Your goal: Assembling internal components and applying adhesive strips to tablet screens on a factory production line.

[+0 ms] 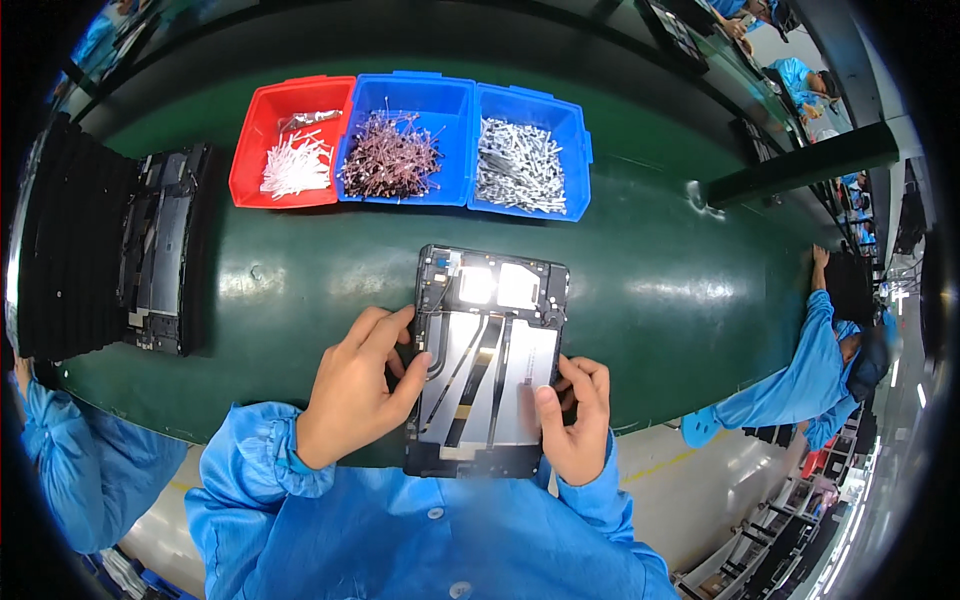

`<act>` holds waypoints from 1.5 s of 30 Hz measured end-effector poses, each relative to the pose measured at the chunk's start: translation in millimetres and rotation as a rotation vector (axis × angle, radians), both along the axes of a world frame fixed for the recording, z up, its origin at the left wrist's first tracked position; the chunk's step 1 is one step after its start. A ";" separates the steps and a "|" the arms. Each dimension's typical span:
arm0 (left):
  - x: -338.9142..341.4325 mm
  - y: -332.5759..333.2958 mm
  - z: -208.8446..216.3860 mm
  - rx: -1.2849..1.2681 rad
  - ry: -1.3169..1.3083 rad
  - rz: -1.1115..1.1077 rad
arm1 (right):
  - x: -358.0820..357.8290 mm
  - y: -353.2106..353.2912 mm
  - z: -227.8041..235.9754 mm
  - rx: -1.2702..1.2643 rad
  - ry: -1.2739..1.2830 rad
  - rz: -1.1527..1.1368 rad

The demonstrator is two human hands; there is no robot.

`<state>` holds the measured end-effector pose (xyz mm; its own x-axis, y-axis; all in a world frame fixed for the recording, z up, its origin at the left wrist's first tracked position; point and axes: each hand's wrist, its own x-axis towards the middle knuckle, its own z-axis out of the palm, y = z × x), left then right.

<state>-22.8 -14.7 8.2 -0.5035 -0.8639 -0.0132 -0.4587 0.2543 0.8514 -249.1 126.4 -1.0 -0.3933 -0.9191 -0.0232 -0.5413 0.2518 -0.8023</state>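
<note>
Between my two hands is a tablet (pixel 530 400) with its back off, so silver battery, black flat cables and circuit boards show. Its near end reaches the table's front edge, close to my body. My left hand (pixel 362 385) grips the left edge, thumb on the rim and fingers curled at the side. On the opposite edge, my right hand (pixel 577 420) holds the tablet with its thumb on top and fingers against the side. The undersides of the fingers are hidden.
Beyond the tablet stand a red bin (pixel 240 165) of white strips and two blue bins, one (pixel 408 92) with thin reddish-brown cables, one (pixel 575 150) with silver-white pieces. Stacked open tablets (pixel 160 250) fill the left side. A metal bar (pixel 800 165) juts in at right; co-workers in blue (pixel 790 360) flank me.
</note>
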 end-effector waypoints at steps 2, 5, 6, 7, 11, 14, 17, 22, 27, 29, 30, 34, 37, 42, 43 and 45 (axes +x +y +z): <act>-2.4 -2.1 -2.7 0.006 0.029 -0.011 | -0.4 8.6 -13.3 -0.087 -0.123 -0.022; 2.1 -1.7 -7.1 0.008 0.044 -0.017 | 10.5 6.7 -4.8 -0.151 -0.517 -0.074; 3.4 -2.0 -7.1 0.001 0.049 -0.023 | 13.8 5.9 0.4 -0.129 -0.769 -0.116; 5.4 -2.2 -6.1 -0.002 0.048 -0.023 | 11.4 7.9 1.5 -0.046 -0.897 -0.148; 11.6 -3.1 -4.7 0.037 0.055 -0.028 | 17.4 0.3 3.5 -0.021 -1.052 -0.193; 18.0 -3.2 -3.6 0.093 0.118 -0.041 | 6.6 1.1 -5.9 0.001 -0.994 0.009; 41.6 2.0 -9.6 0.419 0.299 -0.038 | -5.0 7.4 1.5 -0.074 -0.858 -0.158; 61.5 18.4 -6.1 0.847 0.727 -0.309 | -22.2 1.7 28.8 -0.449 -0.844 -0.423; 41.4 59.3 -5.0 0.746 1.006 -0.278 | 24.0 -28.7 33.7 -0.483 -0.945 -0.277; 43.6 64.3 8.2 0.794 0.958 -0.065 | 43.2 -31.3 27.7 -0.430 -0.866 -0.185; 48.2 68.1 12.2 0.804 0.868 0.101 | 51.7 -34.0 28.4 -0.395 -0.855 -0.134; 85.2 63.8 13.1 0.595 1.055 0.428 | 46.8 -49.2 30.2 -0.251 -1.044 0.160; 129.5 45.8 6.3 0.367 1.117 0.733 | 36.1 -58.7 39.6 -0.092 -0.994 0.480; 165.9 -8.6 26.4 0.118 1.189 0.756 | 11.8 -58.3 25.0 -0.025 -0.845 0.316; 172.7 -15.2 24.7 0.118 1.185 0.750 | 4.5 -58.0 20.6 -0.007 -0.814 0.284; 196.6 -31.5 7.9 0.059 1.201 0.764 | -6.5 -56.7 7.8 -0.008 -0.770 0.218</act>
<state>173.8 -46.2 16.1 0.3471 -0.9371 0.0364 0.5316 0.2285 0.8156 -255.7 69.7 6.8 -0.0810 -0.9747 -0.2083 0.1286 0.1970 -0.9719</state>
